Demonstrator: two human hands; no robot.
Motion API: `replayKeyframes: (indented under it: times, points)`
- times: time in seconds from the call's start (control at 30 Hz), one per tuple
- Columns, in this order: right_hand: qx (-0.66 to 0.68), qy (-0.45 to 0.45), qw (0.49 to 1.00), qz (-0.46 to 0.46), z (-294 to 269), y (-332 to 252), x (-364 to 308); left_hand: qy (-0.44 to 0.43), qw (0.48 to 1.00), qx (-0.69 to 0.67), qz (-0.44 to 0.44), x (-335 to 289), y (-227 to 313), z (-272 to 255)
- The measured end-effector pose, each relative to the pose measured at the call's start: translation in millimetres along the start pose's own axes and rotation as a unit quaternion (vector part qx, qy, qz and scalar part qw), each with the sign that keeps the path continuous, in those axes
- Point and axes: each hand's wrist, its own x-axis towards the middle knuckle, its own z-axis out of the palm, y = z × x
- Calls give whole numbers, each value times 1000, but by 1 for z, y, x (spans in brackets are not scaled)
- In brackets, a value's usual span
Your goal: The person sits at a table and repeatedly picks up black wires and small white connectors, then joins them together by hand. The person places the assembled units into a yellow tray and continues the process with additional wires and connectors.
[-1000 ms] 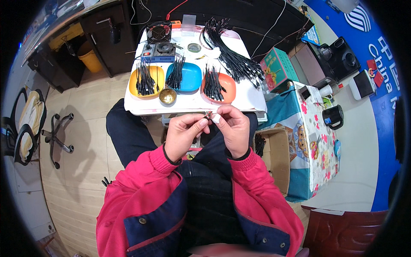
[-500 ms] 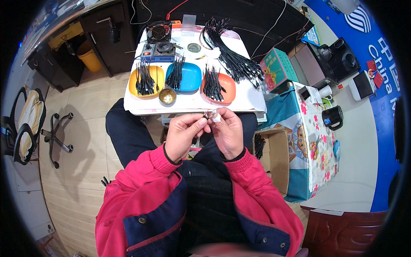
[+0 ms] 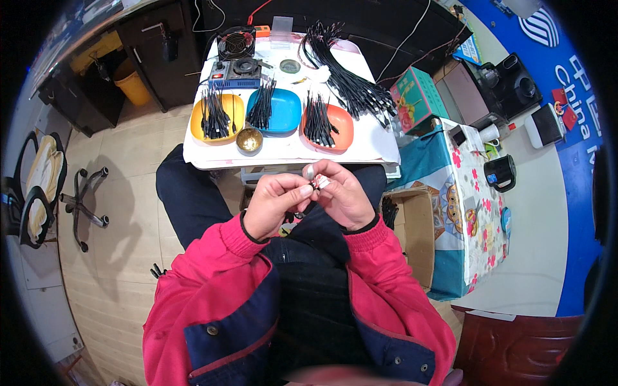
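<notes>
Pinching a dark cable [image 3: 315, 184] in our left hand [image 3: 277, 201], we clamp a small white piece [image 3: 324, 182] in our right hand [image 3: 346, 201], near the white table [image 3: 283, 152].

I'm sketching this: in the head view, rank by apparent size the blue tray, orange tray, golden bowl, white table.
1. White table
2. Blue tray and orange tray: too alike to rank
3. Golden bowl

Left hand [image 3: 273, 202] and right hand [image 3: 346, 199], fingers bent in a pinch, close together; forearms [image 3: 205, 262] angled inward.
</notes>
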Motion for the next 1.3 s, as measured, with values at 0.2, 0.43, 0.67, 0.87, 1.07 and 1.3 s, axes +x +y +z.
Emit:
replayKeyframes:
  times: [0.2, 0.43, 0.67, 0.87, 1.07, 1.3]
  points:
    - [24, -29, 999, 10, -8, 7, 3, -14, 999, 43, -14, 0, 0, -2]
    - [102, -9, 995, 0, -9, 24, 5, -12, 998, 48, -45, 6, -1, -8]
    - [126, 10, 992, 2, -2, 33, 10, -11, 998, 20, -66, 7, 4, -10]
    - [-54, 55, 996, -37, -14, 29, 8, -3, 996, 36, -86, 6, 4, -14]
    - [-279, 21, 957, -78, -19, 4, 6, 4, 993, 93, -74, 2, 6, -14]
    - [-351, 121, 914, -167, -16, 10, 4, 4, 990, 125, -71, 0, 7, -13]
